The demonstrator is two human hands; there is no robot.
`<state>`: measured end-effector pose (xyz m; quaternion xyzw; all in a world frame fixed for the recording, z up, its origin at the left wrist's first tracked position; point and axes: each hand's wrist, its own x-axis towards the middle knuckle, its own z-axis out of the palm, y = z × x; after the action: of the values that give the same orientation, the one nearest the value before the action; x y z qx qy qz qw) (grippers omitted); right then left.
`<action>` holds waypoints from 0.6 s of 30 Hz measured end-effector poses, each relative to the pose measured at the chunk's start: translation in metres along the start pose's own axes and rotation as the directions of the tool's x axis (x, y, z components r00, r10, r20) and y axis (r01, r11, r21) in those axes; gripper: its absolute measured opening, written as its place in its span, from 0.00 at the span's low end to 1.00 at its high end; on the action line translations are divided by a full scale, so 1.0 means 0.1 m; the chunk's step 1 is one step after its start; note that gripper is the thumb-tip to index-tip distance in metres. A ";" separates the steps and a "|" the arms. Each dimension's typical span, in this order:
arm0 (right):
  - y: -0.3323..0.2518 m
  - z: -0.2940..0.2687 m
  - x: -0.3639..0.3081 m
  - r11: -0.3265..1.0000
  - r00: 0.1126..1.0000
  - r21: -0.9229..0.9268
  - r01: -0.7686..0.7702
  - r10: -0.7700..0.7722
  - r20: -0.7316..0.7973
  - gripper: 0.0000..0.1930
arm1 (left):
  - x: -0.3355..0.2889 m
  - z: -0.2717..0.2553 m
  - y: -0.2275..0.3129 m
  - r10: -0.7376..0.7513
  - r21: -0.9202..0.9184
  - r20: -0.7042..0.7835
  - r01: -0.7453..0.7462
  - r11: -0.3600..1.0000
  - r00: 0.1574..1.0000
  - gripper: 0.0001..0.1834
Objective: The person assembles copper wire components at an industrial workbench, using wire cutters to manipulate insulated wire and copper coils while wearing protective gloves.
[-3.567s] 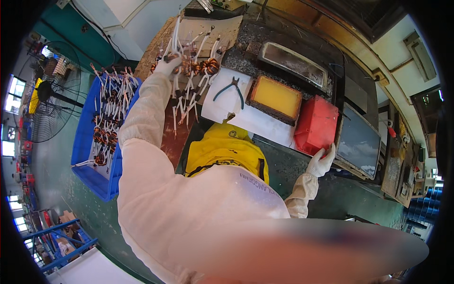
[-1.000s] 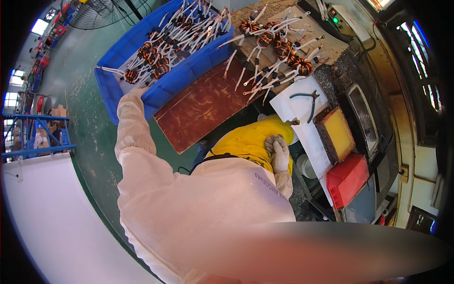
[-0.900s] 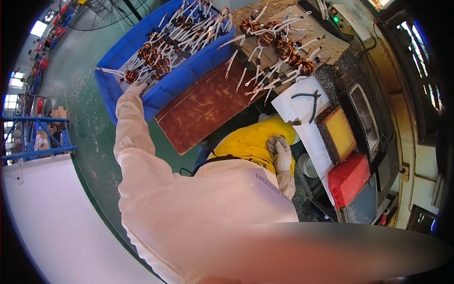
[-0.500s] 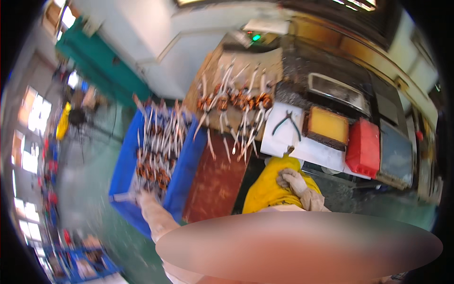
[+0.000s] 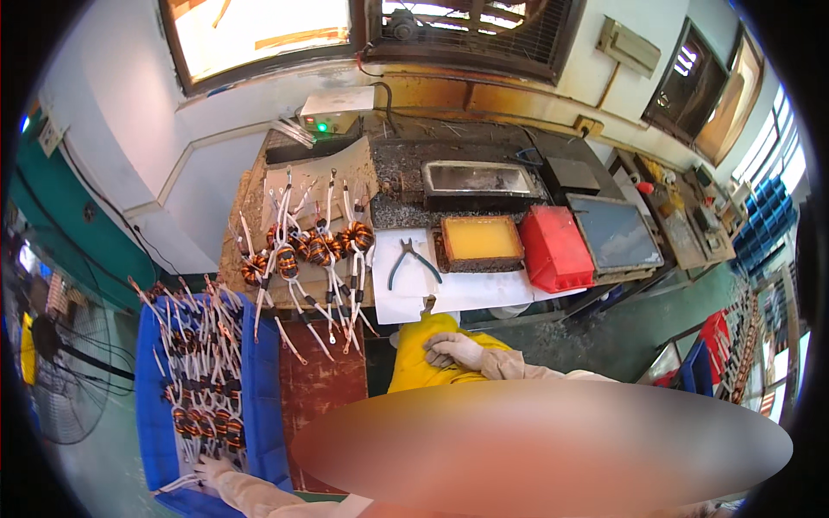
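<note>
My left hand (image 5: 212,470), in a pale glove, reaches into the near end of a blue plastic bin (image 5: 268,414). Its fingers look stretched out among white leads, beside a row of copper-wound ring coils (image 5: 207,425). Whether they touch a lead is hard to make out. Gloved too, my right hand (image 5: 456,350) rests on yellow cloth (image 5: 410,354) in front of me, fingers loosely bent and slightly apart, with nothing visible in them. More ring coils with white leads (image 5: 321,246) lie on the bench's left part, some leads hanging over its front edge.
Pliers (image 5: 413,262) lie on white paper (image 5: 397,298). Beside them stand a tray of yellow material (image 5: 482,237), a red box (image 5: 557,249) and a dark metal-rimmed vessel (image 5: 477,179). A box with a green light (image 5: 337,108) sits behind. At left is a fan (image 5: 60,363).
My view has swung right, so the bench and bin appear further left and level. My left hand stays at the bin's near end; my right hand still rests on the yellow cloth.
</note>
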<state>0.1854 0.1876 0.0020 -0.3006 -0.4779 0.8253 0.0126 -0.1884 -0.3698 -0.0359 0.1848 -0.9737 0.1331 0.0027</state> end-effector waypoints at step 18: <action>-0.08 0.02 -0.07 0.998 0.997 -0.040 -0.050 0.048 -0.053 0.14 | -0.03 -0.67 -0.04 0.010 -0.118 0.076 -0.001 0.993 0.997 0.16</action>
<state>0.1876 0.1883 0.0125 -0.3338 -0.4868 0.8072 -0.0014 -0.1876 -0.3548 0.0291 0.1864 -0.9798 0.0684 -0.0242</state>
